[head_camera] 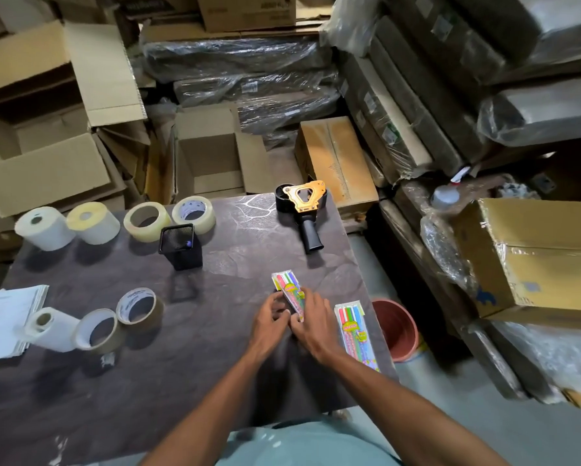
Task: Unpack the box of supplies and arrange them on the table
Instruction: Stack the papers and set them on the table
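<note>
Plastic-sleeved pen pack (pixel 290 290), pinched by left hand (pixel 271 318) and right hand (pixel 311 320) together: being placed; next, align at nine o'clock of second pack (pixel 355 334).

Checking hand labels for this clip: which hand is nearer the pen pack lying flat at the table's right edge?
Right. The right hand sits just left of that flat pen pack, gripping another pen pack. The left hand is farther left, also on the held pack.

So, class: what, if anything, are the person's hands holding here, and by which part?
Both hands, the left hand and the right hand, hold a pack of coloured pens by its near, lower end; its far end points away.
</note>
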